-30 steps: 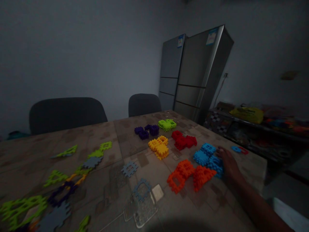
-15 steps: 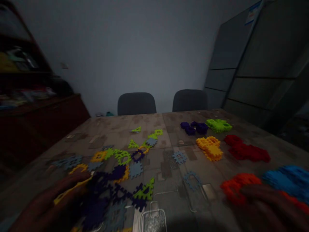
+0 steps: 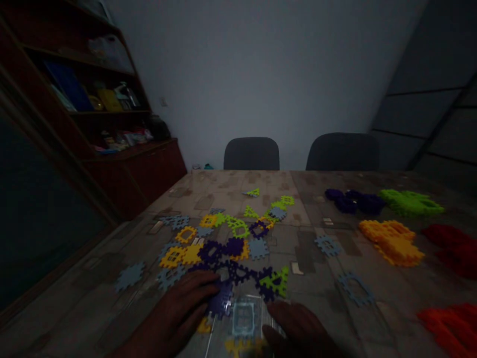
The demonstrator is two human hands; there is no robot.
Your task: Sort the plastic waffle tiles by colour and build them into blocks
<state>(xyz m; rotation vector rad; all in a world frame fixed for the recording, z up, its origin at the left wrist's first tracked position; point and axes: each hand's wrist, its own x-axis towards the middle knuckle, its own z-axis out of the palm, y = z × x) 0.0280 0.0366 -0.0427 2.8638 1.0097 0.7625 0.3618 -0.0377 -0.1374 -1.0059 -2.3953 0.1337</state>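
My left hand point(image 3: 182, 308) is low in the middle, its fingers and thumb closed on the left edge of a dark purple square interlocking tile point(image 3: 222, 300). My right hand point(image 3: 298, 325) hovers low on the right with fingers and thumb apart and nothing visible between them. Between the hands lies a pale blue window-shaped tile point(image 3: 244, 318). Below it, a yellow tile point(image 3: 238, 346) is partly cut off by the frame. Just beyond the right fingertips lies a green triangular tile point(image 3: 276, 282) overlapping purple pieces. Dim light hides finger detail.
Loose yellow tiles point(image 3: 173, 257), grey-blue tiles point(image 3: 130, 276) and green tiles point(image 3: 238, 227) spread over the patterned table point(image 3: 122, 243). At right stand piles of purple point(image 3: 354, 201), green point(image 3: 410, 203), yellow point(image 3: 393, 241), red point(image 3: 456, 248) and orange tiles point(image 3: 452, 325). Two chairs point(image 3: 251, 154) stand behind.
My view has turned left. My right hand has left the orange pile and come to the middle. My left hand has moved from a yellow piece to the purple tile.
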